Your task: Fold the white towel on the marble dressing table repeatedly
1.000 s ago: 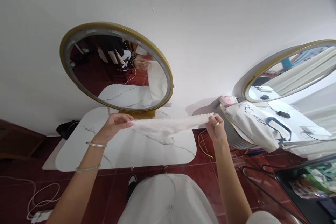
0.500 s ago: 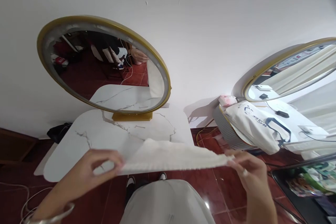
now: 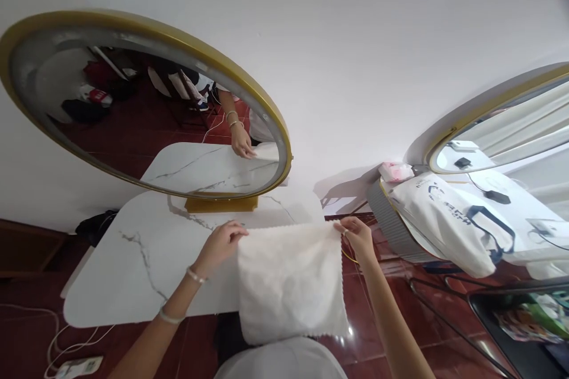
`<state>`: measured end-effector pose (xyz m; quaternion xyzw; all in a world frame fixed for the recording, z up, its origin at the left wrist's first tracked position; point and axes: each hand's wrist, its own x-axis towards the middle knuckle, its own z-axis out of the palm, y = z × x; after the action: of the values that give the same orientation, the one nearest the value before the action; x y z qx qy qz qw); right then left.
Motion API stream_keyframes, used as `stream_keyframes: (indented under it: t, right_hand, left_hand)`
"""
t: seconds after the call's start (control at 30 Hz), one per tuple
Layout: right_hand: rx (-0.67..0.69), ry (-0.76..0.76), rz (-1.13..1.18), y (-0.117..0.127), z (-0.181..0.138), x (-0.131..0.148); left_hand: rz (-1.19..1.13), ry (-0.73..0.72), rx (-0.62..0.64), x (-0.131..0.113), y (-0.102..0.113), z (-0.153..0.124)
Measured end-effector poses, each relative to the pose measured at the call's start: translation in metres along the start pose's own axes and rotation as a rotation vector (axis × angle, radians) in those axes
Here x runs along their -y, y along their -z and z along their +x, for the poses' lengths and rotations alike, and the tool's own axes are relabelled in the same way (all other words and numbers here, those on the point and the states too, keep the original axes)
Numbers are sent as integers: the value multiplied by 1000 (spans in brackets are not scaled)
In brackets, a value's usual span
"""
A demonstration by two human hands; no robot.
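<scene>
A white cloth (image 3: 291,278) with a scalloped edge lies spread across the right part of a white marble table (image 3: 146,254), its near part hanging over the table's front edge. My left hand (image 3: 220,244) pinches the cloth's far left corner. My right hand (image 3: 358,238), with a ring on one finger, pinches the far right corner just past the table's right edge. Both wrists are stretched forward, and bracelets sit on my left wrist.
A round gold-framed mirror (image 3: 146,100) stands at the back of the table against the white wall. To the right, a second table holds a white tote bag (image 3: 448,219), cables and another mirror (image 3: 498,124). Red tiled floor lies below, with a power strip (image 3: 75,365) at bottom left.
The cloth was held stretched in the air as a narrow band, then brought low and near. Now it lies spread open on the table, both hands forward at its far corners.
</scene>
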<state>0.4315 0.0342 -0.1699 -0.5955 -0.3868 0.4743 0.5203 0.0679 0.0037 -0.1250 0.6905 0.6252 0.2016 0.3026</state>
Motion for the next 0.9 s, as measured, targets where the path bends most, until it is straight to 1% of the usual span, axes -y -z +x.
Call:
stream_keyframes:
  t: [0.07, 0.13, 0.27, 0.37, 0.47, 0.53, 0.6, 0.67, 0.73, 0.77, 0.8, 0.9]
  right_hand:
    - [-6, -1, 10, -9, 21, -9]
    - [-14, -2, 10, -14, 36, -20]
    - [-45, -12, 1, -22, 58, -44]
    - [-58, 2, -21, -32, 72, -56]
    - [-64, 52, -60, -44, 73, -61]
    - [-67, 98, -88, -54, 60, -67]
    - [1, 201, -205, -66, 37, -79]
    - [169, 362, -460, -81, 12, -95]
    - [295, 447, -724, -98, -5, -111]
    - [315, 456, -828, -105, -8, -116]
    - [305, 453, -912, -113, -9, -119]
    - [224, 443, -1075, -132, 4, -116]
  left_hand:
    - [88, 1, -55, 6, -9, 19]
    - [127, 3, -97, 10, -16, 31]
    - [76, 40, -106, 24, -30, 53]
    - [93, 52, -123, 34, -45, 68]
    - [131, 43, -144, 38, -69, 68]
    - [181, -9, -178, 41, -92, 57]
    - [265, -101, -220, 44, -119, 42]
    - [353, -171, -250, 51, -143, 32]
    - [403, -167, -278, 58, -159, 32]
    - [415, -148, -299, 61, -164, 35]
    - [419, -129, -324, 63, -166, 39]
    - [409, -89, -392, 65, -165, 56]
